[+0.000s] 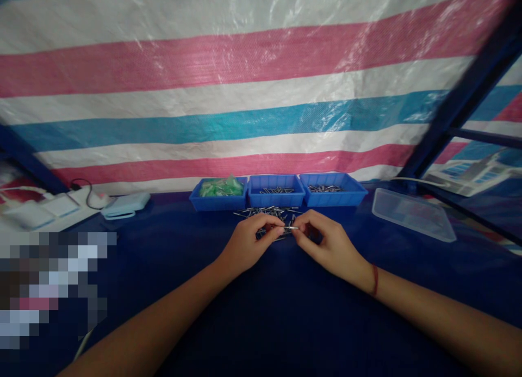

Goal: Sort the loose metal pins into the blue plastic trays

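Observation:
My left hand [248, 241] and my right hand [326, 243] meet at the middle of a dark blue table [265, 311]. Both are closed in a pinch, fingertips touching at a small metal pin [290, 228] held between them. Just behind the hands lies a loose pile of thin metal pins [267, 211]. Behind the pile stand three blue trays in a row: the left tray [218, 195] holds green plastic pieces, the middle tray [276, 191] and the right tray [331, 190] hold more metal pins. A red string circles my right wrist.
A clear plastic lid [411, 214] lies at the right. At the far left sit a pale blue case [122, 205], white devices and a cable. A striped pink, white and blue tarp [244, 94] hangs behind the table. Dark blue frame bars [460, 105] rise at the right.

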`<state>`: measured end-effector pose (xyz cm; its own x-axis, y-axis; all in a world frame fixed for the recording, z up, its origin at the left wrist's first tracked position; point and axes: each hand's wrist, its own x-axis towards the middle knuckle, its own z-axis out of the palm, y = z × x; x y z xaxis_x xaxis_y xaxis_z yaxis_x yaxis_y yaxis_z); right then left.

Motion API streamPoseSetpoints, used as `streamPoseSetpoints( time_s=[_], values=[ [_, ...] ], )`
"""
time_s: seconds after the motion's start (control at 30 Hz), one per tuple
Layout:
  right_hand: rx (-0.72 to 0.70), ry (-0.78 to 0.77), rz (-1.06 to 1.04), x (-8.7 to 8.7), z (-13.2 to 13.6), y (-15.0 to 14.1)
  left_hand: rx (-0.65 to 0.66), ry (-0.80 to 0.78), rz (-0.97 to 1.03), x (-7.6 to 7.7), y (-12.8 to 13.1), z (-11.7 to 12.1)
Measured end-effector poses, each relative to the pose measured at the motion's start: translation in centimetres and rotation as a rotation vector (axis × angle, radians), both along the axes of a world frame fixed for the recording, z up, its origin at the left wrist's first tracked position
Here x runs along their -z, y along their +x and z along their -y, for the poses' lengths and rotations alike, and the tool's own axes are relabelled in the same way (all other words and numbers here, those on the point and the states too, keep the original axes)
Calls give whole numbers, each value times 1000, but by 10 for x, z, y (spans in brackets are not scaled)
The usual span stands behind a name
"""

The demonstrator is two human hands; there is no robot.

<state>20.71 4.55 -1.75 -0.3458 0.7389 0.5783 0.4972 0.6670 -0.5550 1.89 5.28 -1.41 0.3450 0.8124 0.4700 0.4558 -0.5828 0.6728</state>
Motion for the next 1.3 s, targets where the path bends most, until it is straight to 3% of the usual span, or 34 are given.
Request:
streamPoseSetpoints(
  time_s=[0.3,0.37,0.5,0.53,0.6,0.67,0.8,1.0,1.3],
  values=[
    [-57,160,41,-9,2,0,-9,127,-53,1,0,2],
    [67,199,22,-11,-9,10,-64,180,-46,2,-1,1],
    [482,277,-103,-12,-44,43,-161,161,-48,5,-1,-2],
    [646,287,-54,-11,-51,51,-192,151,-67,5,-1,-2],
    [824,286,66,-9,-60,60,-256,130,-135,7,0,-2],
    [881,288,141,-7,-60,61,-291,104,-244,9,1,-1],
    [681,295,186,-2,-45,42,-253,138,-440,13,1,4],
    [285,249,169,3,-26,17,-233,161,-495,10,1,7],
    [91,170,164,3,-18,10,-216,146,-516,9,1,5]
  ],
)
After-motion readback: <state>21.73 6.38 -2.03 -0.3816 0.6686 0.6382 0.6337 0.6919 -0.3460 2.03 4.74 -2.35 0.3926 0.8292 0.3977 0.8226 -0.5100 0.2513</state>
